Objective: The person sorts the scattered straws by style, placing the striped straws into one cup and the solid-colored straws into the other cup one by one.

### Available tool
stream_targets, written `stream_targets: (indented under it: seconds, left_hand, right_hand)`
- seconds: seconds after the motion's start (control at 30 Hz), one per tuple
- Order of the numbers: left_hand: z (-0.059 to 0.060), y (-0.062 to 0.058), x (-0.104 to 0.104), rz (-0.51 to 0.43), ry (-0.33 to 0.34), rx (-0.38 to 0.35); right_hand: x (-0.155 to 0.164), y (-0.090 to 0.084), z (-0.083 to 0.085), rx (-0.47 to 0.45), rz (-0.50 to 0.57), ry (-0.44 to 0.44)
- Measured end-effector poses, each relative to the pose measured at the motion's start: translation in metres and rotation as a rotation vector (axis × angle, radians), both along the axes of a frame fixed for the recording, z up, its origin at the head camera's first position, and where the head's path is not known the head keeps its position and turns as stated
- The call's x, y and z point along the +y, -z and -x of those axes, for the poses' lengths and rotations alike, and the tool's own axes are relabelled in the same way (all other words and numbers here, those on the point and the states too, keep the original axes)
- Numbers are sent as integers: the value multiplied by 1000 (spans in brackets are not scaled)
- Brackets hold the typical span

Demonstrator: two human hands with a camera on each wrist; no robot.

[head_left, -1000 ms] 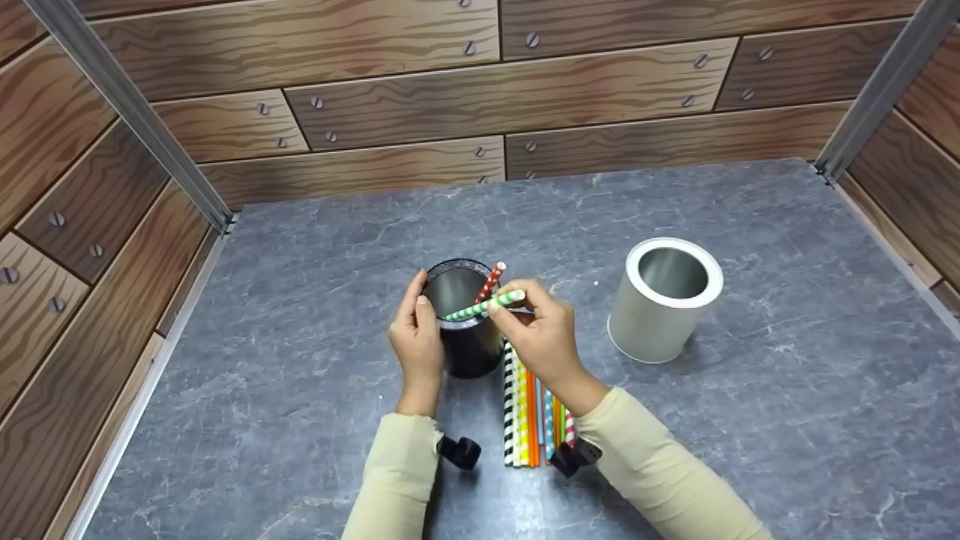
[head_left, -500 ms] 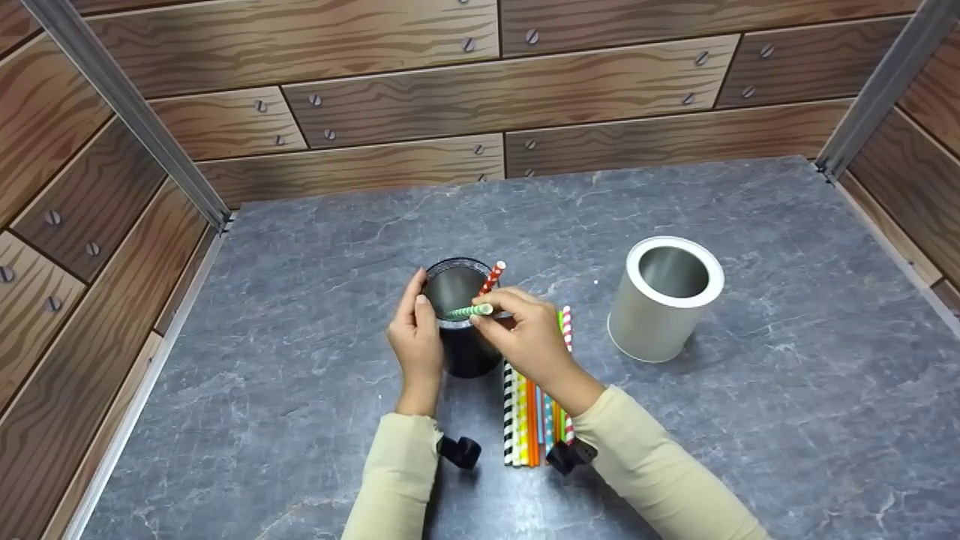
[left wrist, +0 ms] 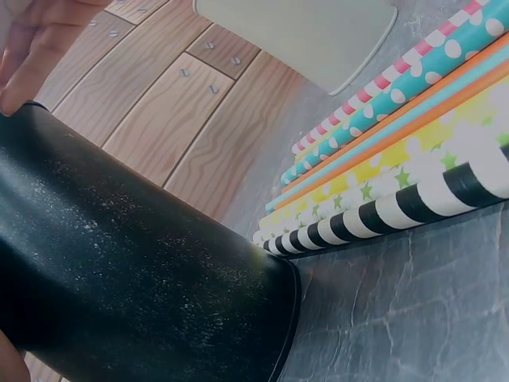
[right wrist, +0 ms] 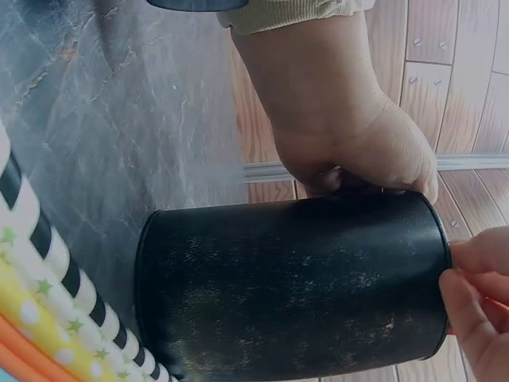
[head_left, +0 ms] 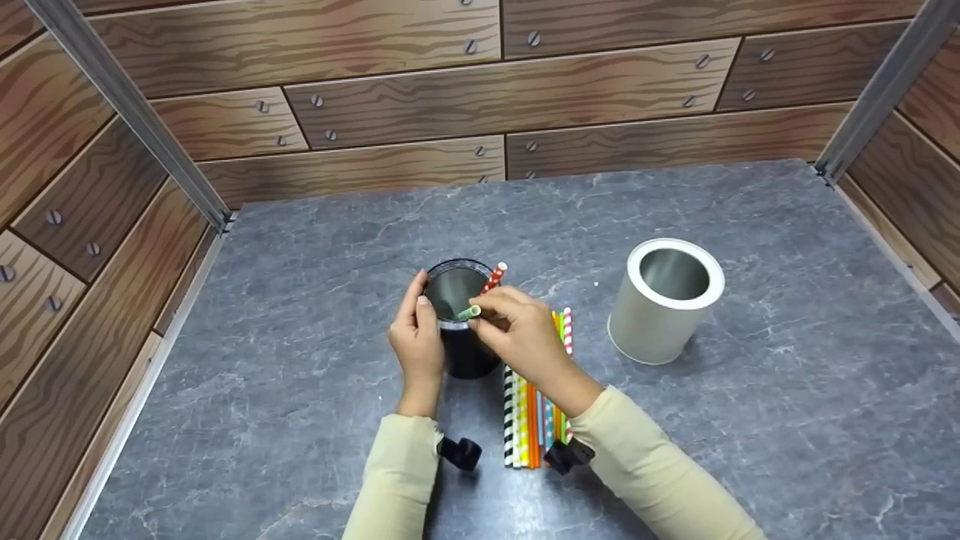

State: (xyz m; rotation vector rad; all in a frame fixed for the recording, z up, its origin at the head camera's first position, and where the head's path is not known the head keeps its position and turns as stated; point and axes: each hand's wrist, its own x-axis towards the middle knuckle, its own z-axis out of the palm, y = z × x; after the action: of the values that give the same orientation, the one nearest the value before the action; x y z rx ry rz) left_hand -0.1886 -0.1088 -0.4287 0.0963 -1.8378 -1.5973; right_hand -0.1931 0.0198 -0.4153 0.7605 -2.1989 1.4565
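Black and upright on the grey table (head_left: 300,247), the cup (head_left: 461,330) holds a red-and-white striped straw (head_left: 493,277) that leans out over its rim toward 1 o'clock, and a green-and-white straw (head_left: 469,312) whose short visible end pokes up inside the mouth at about 4 o'clock. That green end sits right at the fingertips of the right hand (head_left: 521,337), whose grip pinches it just over the cup's rim. At 9 o'clock of the cup the left hand (head_left: 417,337) wraps the wall, fingers curled around the side and thumb up near the rim, grasping it. Just beside the cup at 5 o'clock, a row of loose patterned straws (head_left: 529,420) lies flat on the table, partly under the right wrist. Well apart at 3 o'clock stands a white cup (head_left: 660,307), its metal inside bare. Wood-grain panels (head_left: 450,90) wall the table.
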Motion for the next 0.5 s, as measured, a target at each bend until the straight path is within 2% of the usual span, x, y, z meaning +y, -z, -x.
stream_targets:
  seconds: [0.07, 0.3, 0.5]
  left_hand:
    - [0, 1, 0, 0, -4, -3]
    - [16, 27, -6, -44, -4, -5]
    - [18, 32, -7, -35, -5, 24]
  right_hand:
    - [1, 2, -1, -18, 32, -16]
    - [8, 9, -5, -48, 167, -62]
    - [26, 15, -3, -65, 188, 34]
